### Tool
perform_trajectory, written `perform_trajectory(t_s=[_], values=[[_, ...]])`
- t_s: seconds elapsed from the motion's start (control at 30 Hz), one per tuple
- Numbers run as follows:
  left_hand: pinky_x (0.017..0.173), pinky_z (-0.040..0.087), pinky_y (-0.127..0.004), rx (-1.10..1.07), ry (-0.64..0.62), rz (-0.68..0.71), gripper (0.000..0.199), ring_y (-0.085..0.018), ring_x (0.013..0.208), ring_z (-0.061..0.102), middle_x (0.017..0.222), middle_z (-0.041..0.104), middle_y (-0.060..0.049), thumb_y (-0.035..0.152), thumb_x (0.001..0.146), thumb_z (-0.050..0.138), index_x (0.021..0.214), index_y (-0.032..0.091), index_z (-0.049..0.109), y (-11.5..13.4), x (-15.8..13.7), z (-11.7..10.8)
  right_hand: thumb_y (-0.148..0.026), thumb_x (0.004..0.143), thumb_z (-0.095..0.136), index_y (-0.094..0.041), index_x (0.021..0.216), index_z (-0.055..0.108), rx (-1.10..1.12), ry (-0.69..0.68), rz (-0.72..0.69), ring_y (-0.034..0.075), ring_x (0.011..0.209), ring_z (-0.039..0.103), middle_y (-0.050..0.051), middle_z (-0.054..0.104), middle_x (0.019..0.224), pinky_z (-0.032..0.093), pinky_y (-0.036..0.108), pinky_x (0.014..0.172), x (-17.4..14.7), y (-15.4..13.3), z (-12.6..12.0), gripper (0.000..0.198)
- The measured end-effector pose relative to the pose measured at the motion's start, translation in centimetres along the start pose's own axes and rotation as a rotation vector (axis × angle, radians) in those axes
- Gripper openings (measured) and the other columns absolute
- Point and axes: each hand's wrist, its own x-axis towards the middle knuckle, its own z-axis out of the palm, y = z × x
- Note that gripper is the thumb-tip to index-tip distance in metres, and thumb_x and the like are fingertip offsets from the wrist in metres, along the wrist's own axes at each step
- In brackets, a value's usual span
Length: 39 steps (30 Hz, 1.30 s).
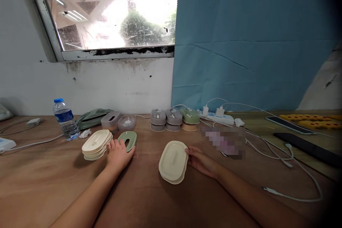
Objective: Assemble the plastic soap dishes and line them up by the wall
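My right hand (201, 160) grips the right edge of a cream oval lid (173, 160), thumb and fingers closed on it. A second cream layer shows beneath its lower rim; the lid is tilted towards me. Over on the left, my left hand (119, 155) is closed around the near end of a green lid (130, 139) with a dark oval opening, thumb on its right side and fingers on its left. The fingers partly cover it. Close by on the left is a stack of several cream lids (96, 142), partly behind that hand.
Lunch boxes with grey lids (158, 115) and one with a green lid (189, 115) stand at the back. Beyond my left hand are a grey-lidded box (110, 119), a clear container (127, 123), a pouch (92, 118) and a water bottle (65, 119). Cables (294, 197) cross the right side.
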Motion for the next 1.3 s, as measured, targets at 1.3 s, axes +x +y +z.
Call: perform_trajectory(t_s=[1.3], values=[[0.089,0.031,-0.042,-0.824,0.037,0.653,0.066,-0.029,0.106,0.04,0.114,0.045,-0.014,0.04,0.057,0.062,0.112,0.017,0.034,5.3,-5.5,-2.8,-0.036,0.062,0.073,-0.013,0.086,0.062,-0.21,-0.219,0.022,0.011,0.062,0.057,0.001,0.063,0.074,0.041,0.026,0.064,-0.3,0.0,0.2,0.035]])
